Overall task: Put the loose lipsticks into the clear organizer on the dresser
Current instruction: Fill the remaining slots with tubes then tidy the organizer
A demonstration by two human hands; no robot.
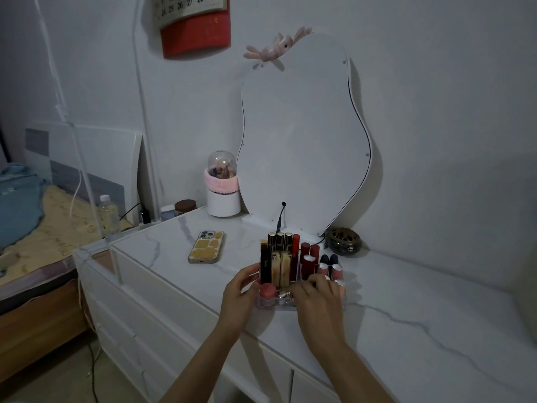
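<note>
The clear organizer stands on the white marble-look dresser, in front of the mirror. Several lipsticks stand upright in it: gold tubes, a black one, red ones and pink ones. A small pink-lidded pot sits in its front left corner. My left hand holds the organizer's left side, fingers against the wall. My right hand lies over the front right part with fingers curled; I cannot see whether it holds anything. No loose lipstick shows on the dresser top.
A phone lies face down left of the organizer. Behind stand a wavy mirror, a domed brush holder and a dark round burner. A bed and a water bottle are at left.
</note>
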